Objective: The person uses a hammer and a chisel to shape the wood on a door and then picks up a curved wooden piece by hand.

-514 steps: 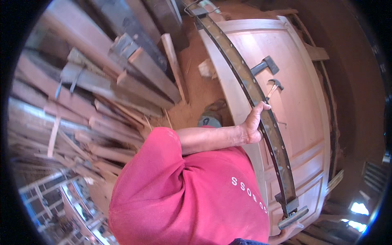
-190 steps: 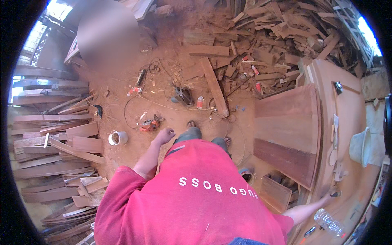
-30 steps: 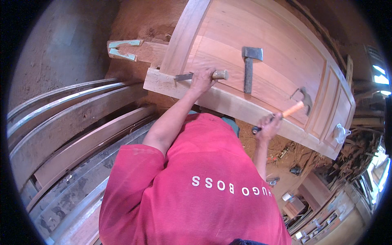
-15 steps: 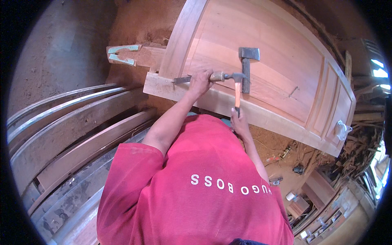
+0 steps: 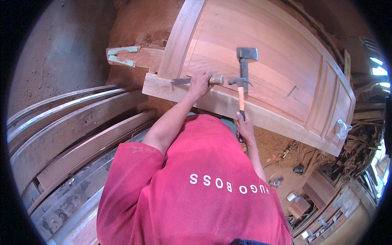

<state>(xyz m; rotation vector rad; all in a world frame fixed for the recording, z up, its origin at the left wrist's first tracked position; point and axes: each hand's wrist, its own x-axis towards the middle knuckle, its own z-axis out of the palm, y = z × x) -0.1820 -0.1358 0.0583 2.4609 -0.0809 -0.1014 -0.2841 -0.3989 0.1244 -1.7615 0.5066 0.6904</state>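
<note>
My left hand [image 5: 200, 84] is wrapped round a wood chisel [image 5: 216, 80], whose metal blade reaches left to the corner of a wooden door panel [image 5: 261, 41]. The blade lies low along the door's near edge rail, its tip touching or close to the wood. In my right hand [image 5: 246, 127] is a claw hammer [image 5: 241, 96] with an orange and black handle. Its dark head stands just right of the chisel's handle end, apart from it. Beyond the hammer, an axe [image 5: 247, 54] rests flat on the door, the lower part of its handle partly behind the hammer head.
Long boards [image 5: 81, 126] stand stacked at the left. A light-green-edged forked wooden piece [image 5: 122, 56] juts out past the door's left end. A clear plastic bag [image 5: 342, 129] sits at the right end. Sawdust and scattered tools [image 5: 281, 157] cover the floor below right.
The hammer head has moved away from the chisel's end, slightly to the right, and my right hand has shifted right and down. My left hand holds the chisel nearly still.
</note>
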